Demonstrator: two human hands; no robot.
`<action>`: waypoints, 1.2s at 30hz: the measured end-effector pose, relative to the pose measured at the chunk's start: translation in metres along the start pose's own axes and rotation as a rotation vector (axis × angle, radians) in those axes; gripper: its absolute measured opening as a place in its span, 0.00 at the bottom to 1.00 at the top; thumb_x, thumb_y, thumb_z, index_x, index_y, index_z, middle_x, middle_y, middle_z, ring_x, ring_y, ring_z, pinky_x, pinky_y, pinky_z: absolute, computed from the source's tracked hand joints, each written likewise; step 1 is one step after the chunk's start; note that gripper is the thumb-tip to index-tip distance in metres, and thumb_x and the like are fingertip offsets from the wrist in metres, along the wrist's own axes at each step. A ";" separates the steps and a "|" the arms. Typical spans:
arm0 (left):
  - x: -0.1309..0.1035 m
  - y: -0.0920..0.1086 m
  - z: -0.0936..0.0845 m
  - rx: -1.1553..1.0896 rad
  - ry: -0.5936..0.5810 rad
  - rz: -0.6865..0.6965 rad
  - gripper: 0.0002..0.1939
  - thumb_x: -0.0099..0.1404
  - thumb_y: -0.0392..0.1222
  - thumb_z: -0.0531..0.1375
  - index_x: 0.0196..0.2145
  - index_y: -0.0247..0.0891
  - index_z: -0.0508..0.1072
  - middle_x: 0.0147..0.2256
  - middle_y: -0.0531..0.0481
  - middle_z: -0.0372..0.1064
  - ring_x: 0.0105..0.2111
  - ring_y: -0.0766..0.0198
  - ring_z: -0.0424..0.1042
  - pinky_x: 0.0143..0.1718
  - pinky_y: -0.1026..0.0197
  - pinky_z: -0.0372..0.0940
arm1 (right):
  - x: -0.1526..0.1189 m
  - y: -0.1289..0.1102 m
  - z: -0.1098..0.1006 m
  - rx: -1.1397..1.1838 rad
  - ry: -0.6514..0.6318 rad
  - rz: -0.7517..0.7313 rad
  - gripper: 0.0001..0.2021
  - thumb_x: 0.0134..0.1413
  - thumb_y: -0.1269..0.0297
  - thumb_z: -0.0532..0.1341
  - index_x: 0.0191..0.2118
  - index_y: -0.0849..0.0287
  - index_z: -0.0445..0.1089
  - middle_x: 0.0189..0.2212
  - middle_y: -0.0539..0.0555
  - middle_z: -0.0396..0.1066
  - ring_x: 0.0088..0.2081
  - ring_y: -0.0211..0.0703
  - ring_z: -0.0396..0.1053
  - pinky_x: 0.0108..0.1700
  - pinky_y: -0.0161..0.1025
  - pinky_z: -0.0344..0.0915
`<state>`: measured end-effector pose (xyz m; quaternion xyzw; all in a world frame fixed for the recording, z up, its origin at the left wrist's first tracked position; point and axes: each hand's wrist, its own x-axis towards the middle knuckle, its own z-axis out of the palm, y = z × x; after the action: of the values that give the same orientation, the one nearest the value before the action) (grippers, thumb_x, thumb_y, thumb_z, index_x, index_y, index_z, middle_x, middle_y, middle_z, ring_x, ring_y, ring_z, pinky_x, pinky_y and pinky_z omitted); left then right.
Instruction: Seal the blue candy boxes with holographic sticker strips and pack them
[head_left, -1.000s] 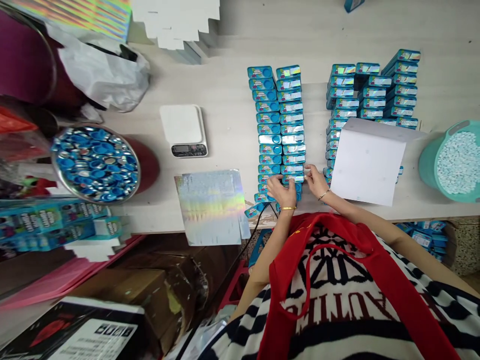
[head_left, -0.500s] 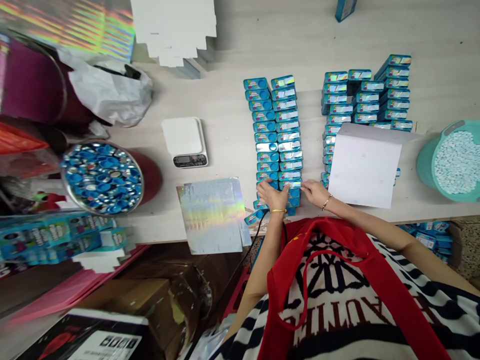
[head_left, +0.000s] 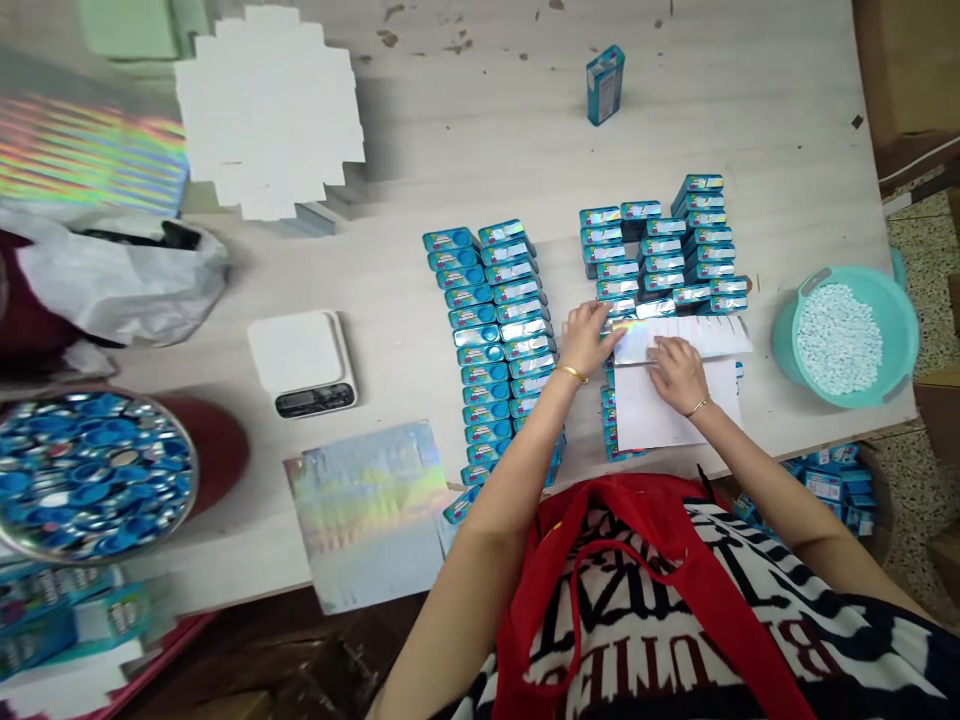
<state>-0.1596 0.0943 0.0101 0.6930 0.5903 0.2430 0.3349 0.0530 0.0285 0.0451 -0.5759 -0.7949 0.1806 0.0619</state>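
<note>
One folded sheet [head_left: 643, 412] lies over some blue boxes [head_left: 662, 265] on the surface [head_left: 394, 340], left of a teal tub [head_left: 896, 345]. The left hand [head_left: 587, 338], fingers half spread, meets the sheet's left edge; the right hand [head_left: 681, 377], loosely bent, rests on its shiny flap [head_left: 712, 336]. I cannot tell whether either grips it.

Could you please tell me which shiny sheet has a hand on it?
The sheet over the blue boxes, under the right hand; the other shiny sheets lie farther left, untouched.
</note>
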 end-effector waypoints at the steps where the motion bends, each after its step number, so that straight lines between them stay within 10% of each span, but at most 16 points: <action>1: 0.004 0.003 0.007 0.065 -0.068 0.015 0.24 0.63 0.50 0.63 0.56 0.43 0.71 0.56 0.38 0.65 0.55 0.45 0.63 0.54 0.46 0.59 | -0.008 0.001 0.006 0.027 -0.018 -0.017 0.16 0.64 0.62 0.55 0.52 0.60 0.72 0.58 0.64 0.67 0.58 0.59 0.60 0.56 0.56 0.61; 9: -0.006 0.020 0.011 0.121 -0.158 0.030 0.08 0.69 0.40 0.55 0.41 0.42 0.73 0.47 0.41 0.70 0.50 0.49 0.64 0.52 0.48 0.53 | 0.019 0.008 -0.001 0.035 0.085 0.070 0.22 0.68 0.55 0.49 0.61 0.59 0.65 0.59 0.64 0.64 0.63 0.59 0.55 0.64 0.60 0.49; 12: -0.015 0.018 -0.007 0.068 -0.185 0.003 0.10 0.70 0.41 0.52 0.39 0.41 0.73 0.38 0.43 0.72 0.44 0.51 0.66 0.51 0.48 0.53 | 0.046 0.001 -0.009 0.062 -0.008 0.044 0.19 0.70 0.58 0.47 0.50 0.58 0.72 0.45 0.60 0.73 0.53 0.54 0.64 0.62 0.56 0.48; 19: -0.030 0.023 -0.036 0.152 -0.113 0.080 0.15 0.70 0.43 0.53 0.48 0.45 0.76 0.52 0.41 0.71 0.51 0.48 0.64 0.53 0.44 0.51 | 0.077 -0.022 -0.016 0.191 -0.160 0.000 0.15 0.68 0.62 0.52 0.35 0.59 0.73 0.37 0.57 0.76 0.45 0.50 0.67 0.47 0.44 0.52; 30: -0.088 0.033 -0.027 0.146 0.081 0.401 0.10 0.71 0.41 0.52 0.37 0.40 0.73 0.46 0.41 0.74 0.45 0.56 0.69 0.46 0.51 0.58 | 0.081 -0.017 -0.022 0.134 -0.188 0.097 0.14 0.65 0.63 0.53 0.35 0.59 0.75 0.39 0.57 0.77 0.45 0.51 0.68 0.44 0.42 0.51; 36: -0.078 0.038 -0.040 -0.056 0.312 0.207 0.16 0.72 0.46 0.53 0.52 0.36 0.68 0.45 0.41 0.72 0.44 0.57 0.69 0.45 0.55 0.62 | 0.077 -0.020 -0.030 0.037 -0.224 0.076 0.13 0.65 0.65 0.53 0.34 0.60 0.75 0.40 0.60 0.77 0.45 0.53 0.67 0.42 0.43 0.49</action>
<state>-0.1783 0.0220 0.0696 0.6943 0.5538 0.3971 0.2315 0.0186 0.1019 0.0719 -0.5807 -0.7710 0.2606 -0.0233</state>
